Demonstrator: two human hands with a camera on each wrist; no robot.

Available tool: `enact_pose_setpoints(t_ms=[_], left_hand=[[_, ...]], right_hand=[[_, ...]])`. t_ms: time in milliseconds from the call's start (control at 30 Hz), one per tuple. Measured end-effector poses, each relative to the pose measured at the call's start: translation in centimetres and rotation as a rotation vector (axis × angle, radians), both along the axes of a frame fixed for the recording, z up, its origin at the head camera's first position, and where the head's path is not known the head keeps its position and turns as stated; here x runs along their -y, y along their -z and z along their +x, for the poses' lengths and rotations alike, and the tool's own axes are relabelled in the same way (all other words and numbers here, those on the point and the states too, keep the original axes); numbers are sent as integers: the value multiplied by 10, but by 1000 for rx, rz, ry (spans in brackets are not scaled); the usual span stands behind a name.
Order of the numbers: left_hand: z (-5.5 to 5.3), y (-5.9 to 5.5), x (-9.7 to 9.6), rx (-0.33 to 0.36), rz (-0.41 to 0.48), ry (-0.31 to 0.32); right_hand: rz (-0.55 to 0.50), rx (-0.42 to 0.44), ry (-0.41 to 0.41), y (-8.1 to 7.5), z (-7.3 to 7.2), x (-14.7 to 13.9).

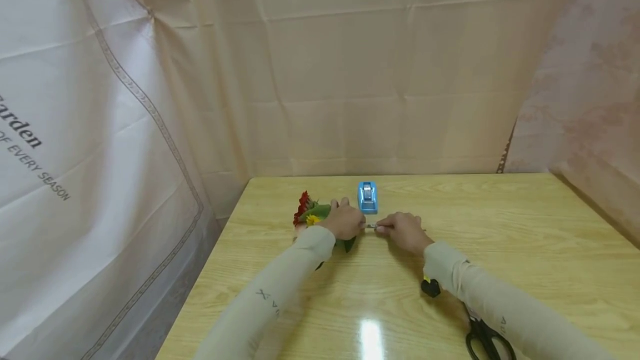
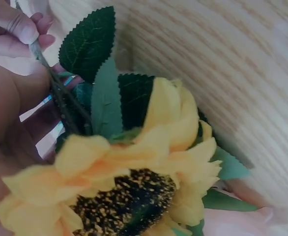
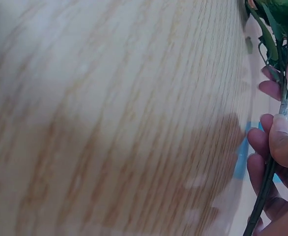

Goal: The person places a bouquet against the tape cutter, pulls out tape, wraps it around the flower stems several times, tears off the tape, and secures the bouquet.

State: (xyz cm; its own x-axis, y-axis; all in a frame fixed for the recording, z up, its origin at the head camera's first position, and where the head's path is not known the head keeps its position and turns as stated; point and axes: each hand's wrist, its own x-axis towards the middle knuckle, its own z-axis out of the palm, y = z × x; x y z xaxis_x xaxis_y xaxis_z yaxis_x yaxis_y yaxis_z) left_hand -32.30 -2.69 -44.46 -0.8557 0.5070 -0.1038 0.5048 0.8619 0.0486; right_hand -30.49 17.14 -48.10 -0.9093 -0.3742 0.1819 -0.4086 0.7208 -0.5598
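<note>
A bunch of artificial flowers points to the left in the head view, with a red flower [image 1: 302, 209] and a small yellow flower [image 1: 313, 219] showing. A large sunflower [image 2: 127, 199] with serrated green leaves fills the left wrist view. My left hand [image 1: 346, 222] grips the stems just below the blooms, partly covering them. Close beside it, my right hand [image 1: 407, 232] pinches the same green stems [image 3: 266, 189] lower down, thumb on top. Between the two hands a pale, shiny band [image 3: 283, 107] shows around the stems. Just beyond the hands stands a blue tape dispenser [image 1: 367, 198].
Black-handled scissors [image 1: 487, 340] lie at the front right, partly under the right sleeve. A small black and yellow object [image 1: 430, 286] lies near the right cuff. The wooden table [image 1: 500, 226] meets hanging cloth [image 1: 380, 71] at the back.
</note>
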Motion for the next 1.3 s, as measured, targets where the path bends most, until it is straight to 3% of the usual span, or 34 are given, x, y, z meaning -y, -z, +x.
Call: enact_pose_setpoints(t_ms=[333,600,900,1133,1300], left_hand=[[1,3,-2,-79,-17,32],[6,2,-6,-257,-144,58],[10,6,-9,-413,-200,110],[13,7,-9,-481,-325,152],[16,8,-10,-520,-357,179]], right_hand=[[-3,-28,5,0,1,0],[-29,16,16,0,1,0],[-30,62,21,0,-2,1],[-11,71,9,-4,-2,4],[-4,29,18,-3,-2,3]])
